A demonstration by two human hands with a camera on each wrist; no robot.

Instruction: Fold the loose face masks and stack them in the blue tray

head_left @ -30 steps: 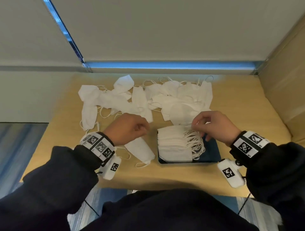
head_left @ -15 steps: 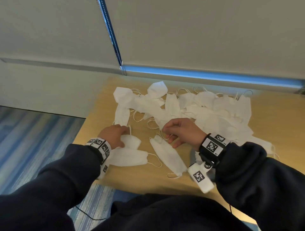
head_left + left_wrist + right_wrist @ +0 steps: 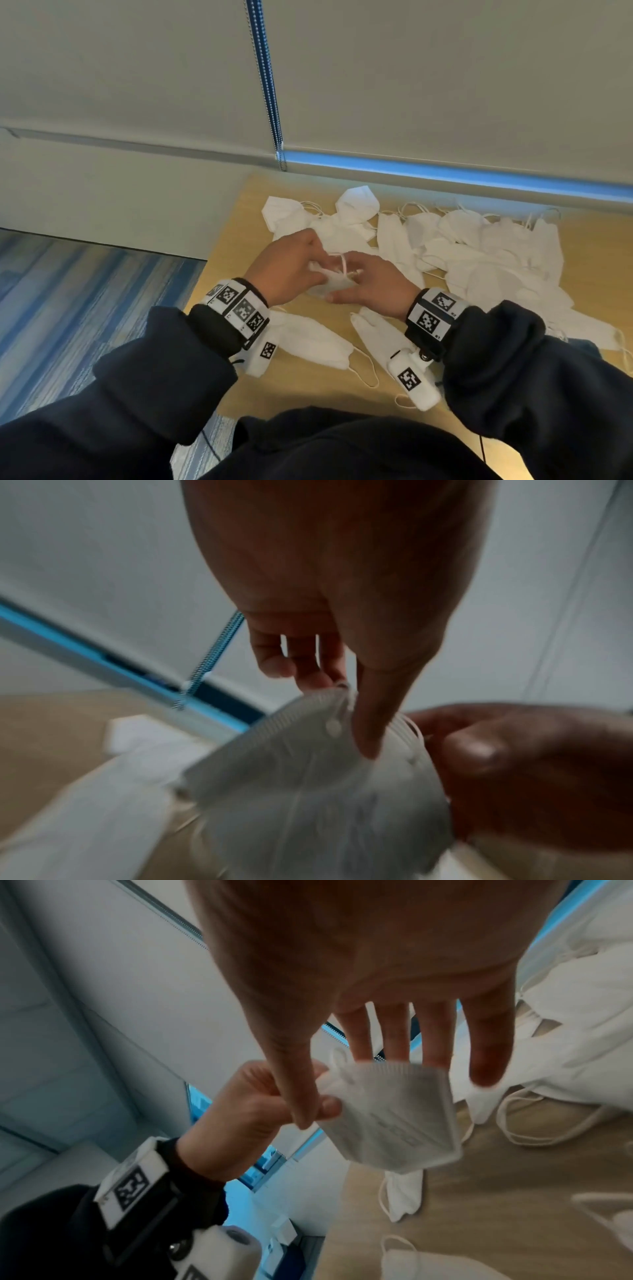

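Note:
I hold a white face mask point(image 3: 325, 286) just above the wooden table point(image 3: 233, 253), between both hands. My left hand point(image 3: 318, 270) pinches its left end, with the thumb on the front and the fingers behind point(image 3: 342, 710). From the right, my right hand point(image 3: 342, 284) takes the mask point(image 3: 394, 1118) between its thumb and straight fingers point(image 3: 342, 1091). An ear loop sticks up between the hands. A pile of loose masks point(image 3: 479, 260) lies farther back and to the right. The blue tray is hidden behind my right arm.
Two flattened masks lie near the front edge, one by my left wrist point(image 3: 315, 339) and one under my right wrist point(image 3: 376, 339). The table's left edge drops to a blue striped carpet point(image 3: 85, 308). A wall with a blind and its bead chain point(image 3: 270, 102) stands behind.
The view has swung left, away from the tray. Both hands moved from the tray area to the table's left part and now hold one mask up between them.

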